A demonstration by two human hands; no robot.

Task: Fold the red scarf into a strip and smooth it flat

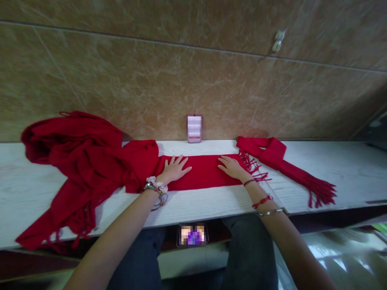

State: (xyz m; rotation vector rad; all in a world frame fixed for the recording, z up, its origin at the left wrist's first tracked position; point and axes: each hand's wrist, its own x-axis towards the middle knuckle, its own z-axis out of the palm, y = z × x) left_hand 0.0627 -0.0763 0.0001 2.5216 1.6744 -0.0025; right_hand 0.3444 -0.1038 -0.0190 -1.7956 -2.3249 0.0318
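A red scarf [205,173] lies spread flat across the white tabletop, its fringed end toward the right. My left hand [173,169] rests on the scarf with its fingers spread, close to where the cloth runs into a heap on the left. Near the fringe, my right hand [232,167] presses flat on the same scarf with its fingers stretched out. To the right lies another red scarf [278,157], folded narrow and bent, its tassels pointing toward the front edge. A large rumpled pile of red cloth [87,157] sits on the left; part of it hangs over the front edge.
A phone [194,129] with a lit, blurred screen leans against the brown tiled wall [169,80]. Another screen [192,235] shows below the table edge, between my knees. The white table [205,205] runs along the wall. A white fitting [278,41] is on the wall.
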